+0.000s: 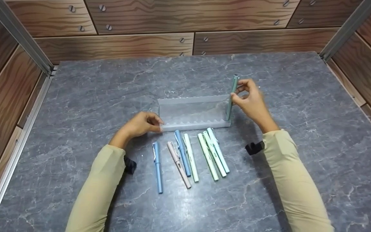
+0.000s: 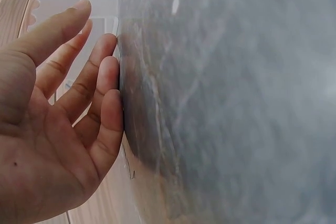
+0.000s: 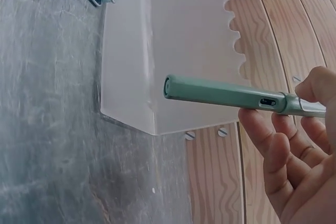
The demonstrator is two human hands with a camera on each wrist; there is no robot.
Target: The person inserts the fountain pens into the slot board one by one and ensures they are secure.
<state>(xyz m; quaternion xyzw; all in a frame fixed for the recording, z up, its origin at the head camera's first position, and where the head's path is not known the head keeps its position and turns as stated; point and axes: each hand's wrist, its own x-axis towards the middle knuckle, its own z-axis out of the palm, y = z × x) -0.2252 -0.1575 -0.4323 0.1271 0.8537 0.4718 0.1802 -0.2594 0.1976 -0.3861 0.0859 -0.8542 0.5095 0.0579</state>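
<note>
1. r grip (image 1: 251,100) clamped on green pen (image 1: 232,96), right of ctr, at tray (image 1: 195,125) (prob. held high so lower tip's free).
2. l grip (image 1: 142,124), digits apart, touches tray's left end, prob. steadying.
3. other pens (image 1: 191,158) on worktop (image 1: 301,96), lower ctr, handy.

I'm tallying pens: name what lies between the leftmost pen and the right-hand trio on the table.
In the head view: a taupe pen, a blue pen and a pale green pen.

Marbled tabletop (image 1: 101,83) allows passage, head view's upper left; notched plastic tray (image 1: 192,111) and capped pens (image 1: 191,158) obstruct the centre.
</note>
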